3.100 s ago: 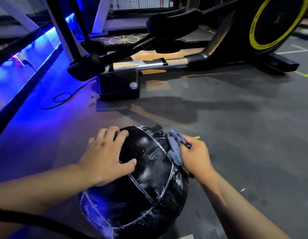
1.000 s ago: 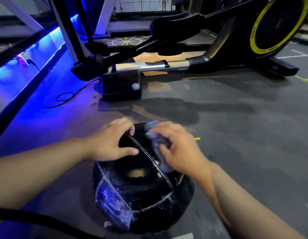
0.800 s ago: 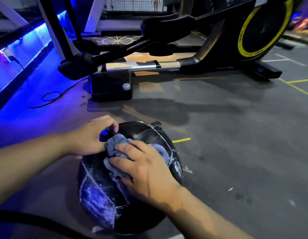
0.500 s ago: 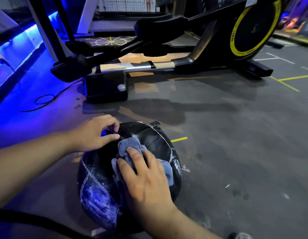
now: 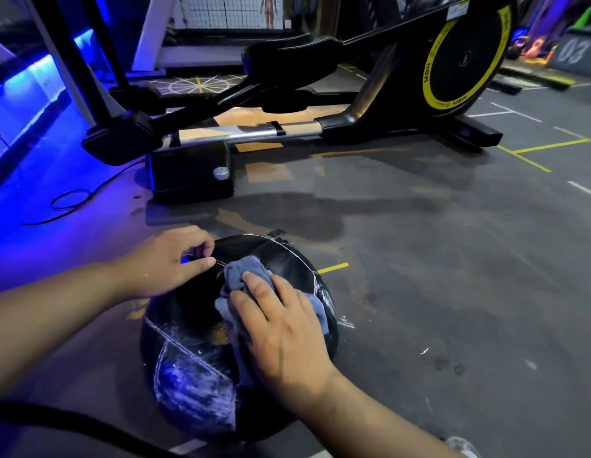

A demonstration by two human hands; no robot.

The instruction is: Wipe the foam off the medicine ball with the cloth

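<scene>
A black medicine ball (image 5: 188,322) sits on the grey floor in front of me. White foam streaks (image 5: 194,391) cover its lower left panel and run along the seams. My right hand (image 5: 280,332) lies flat on a blue-grey cloth (image 5: 242,271), fingers spread and straight, pressing it onto the top of the ball. Most of the cloth is hidden under that hand. My left hand (image 5: 165,262) sits on the ball's upper left side, its fingers curled, thumb and fingertips pinching at the seam.
A black elliptical trainer (image 5: 320,127) with a yellow-ringed flywheel (image 5: 466,57) stands just beyond the ball. A thin cable (image 5: 69,200) loops on the blue-lit floor at left. A thick black cord (image 5: 72,424) crosses the lower left corner. Yellow floor lines (image 5: 548,146) run at right.
My right hand swept the cloth from the ball's right side over its top and toward the middle. The ball has turned, bringing the foamy panel to the lower left. My left hand stayed on the upper left.
</scene>
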